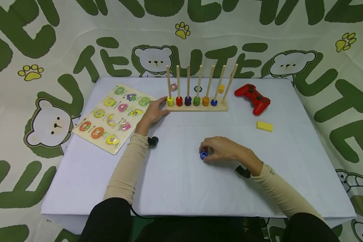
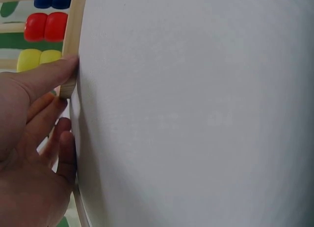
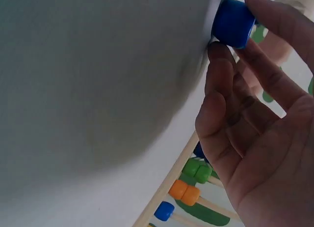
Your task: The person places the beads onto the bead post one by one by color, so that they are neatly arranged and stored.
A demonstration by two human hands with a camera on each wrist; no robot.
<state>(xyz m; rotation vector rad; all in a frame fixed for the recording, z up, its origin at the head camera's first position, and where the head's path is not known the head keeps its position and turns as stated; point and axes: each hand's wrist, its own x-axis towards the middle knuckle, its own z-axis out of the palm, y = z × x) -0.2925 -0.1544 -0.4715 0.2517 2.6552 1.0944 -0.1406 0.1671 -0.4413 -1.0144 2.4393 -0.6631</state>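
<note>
Left hand (image 1: 153, 112) flat; right hand (image 1: 220, 150) pinching (fingers curled).

small items behind peg rack (image 1: 196, 107) too small to identify; forearms cut off.

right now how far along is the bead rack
Six of the seven rods on the rack already carry a bead, yellow through blue. The right hand pinches a blue bead on the table, while the left hand steadies the rack's end. The rightmost rod is bare.

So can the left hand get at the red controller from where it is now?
Probably not easily. The left hand rests at the left end of the peg rack, which stands between it and the controller; the right hand, pinching a blue ring, is nearer.
</note>
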